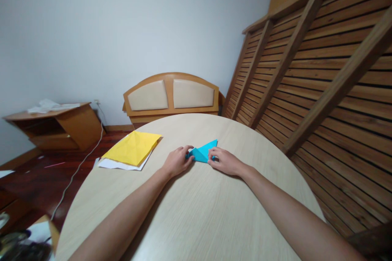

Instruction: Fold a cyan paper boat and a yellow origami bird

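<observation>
1. One folded blue paper (203, 153) lies flat on the round table (199, 212), past the middle and toward its far edge, with one pointed corner aimed away to the right.
2. Two hands work on it. The left hand (177, 161) presses fingertips onto the paper's left end, fingers curled down; whether it pinches the paper or only pins it cannot be told.
3. The right hand (224, 160) rests fingers on the paper's right lower edge, likewise pressing, palm down on the table.
4. One yellow sheet (133, 147) sits left of the hands, well apart from them, lying on one white sheet (118, 164) that shows beneath its near edge. Both overhang or reach the table's left rim.
5. Bare tabletop spreads between the forearms and toward the near edge.
6. Beyond the far rim stands one headboard (170, 94); a slatted wooden frame (321, 73) leans close along the right side.
</observation>
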The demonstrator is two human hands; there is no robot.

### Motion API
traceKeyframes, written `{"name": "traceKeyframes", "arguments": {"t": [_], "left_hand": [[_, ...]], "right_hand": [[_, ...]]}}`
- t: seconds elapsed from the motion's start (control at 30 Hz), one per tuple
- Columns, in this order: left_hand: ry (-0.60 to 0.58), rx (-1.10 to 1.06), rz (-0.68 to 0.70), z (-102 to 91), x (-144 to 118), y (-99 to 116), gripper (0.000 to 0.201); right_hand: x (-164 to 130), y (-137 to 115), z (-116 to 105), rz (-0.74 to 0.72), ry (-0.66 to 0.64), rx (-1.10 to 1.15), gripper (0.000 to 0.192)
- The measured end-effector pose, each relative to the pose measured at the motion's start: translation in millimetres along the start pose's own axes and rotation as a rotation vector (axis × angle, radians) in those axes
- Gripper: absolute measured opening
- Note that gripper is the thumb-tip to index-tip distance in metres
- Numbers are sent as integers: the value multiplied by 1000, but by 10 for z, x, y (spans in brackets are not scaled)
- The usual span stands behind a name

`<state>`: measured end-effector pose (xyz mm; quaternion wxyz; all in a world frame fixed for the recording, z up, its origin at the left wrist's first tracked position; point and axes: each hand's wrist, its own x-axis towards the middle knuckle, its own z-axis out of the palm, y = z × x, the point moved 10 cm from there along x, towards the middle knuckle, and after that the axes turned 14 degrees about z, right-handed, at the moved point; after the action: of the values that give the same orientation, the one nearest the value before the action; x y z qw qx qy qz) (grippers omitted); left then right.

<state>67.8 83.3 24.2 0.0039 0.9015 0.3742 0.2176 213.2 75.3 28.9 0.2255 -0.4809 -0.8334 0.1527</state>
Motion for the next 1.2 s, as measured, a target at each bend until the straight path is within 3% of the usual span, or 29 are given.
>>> {"name": "traceKeyframes", "arguments": {"t": [0.8, 1.03, 1.2], "left_hand": [[-14, 15, -12, -13, 7, -6, 26], [-15, 27, 27, 8, 0, 10, 26], [-31, 54, 45, 22, -6, 32, 26]], "right_hand": [[9, -27, 1, -26, -28, 124, 14], [27, 56, 23, 59, -46, 131, 7], [18, 106, 29, 90, -34, 188, 21]]}}
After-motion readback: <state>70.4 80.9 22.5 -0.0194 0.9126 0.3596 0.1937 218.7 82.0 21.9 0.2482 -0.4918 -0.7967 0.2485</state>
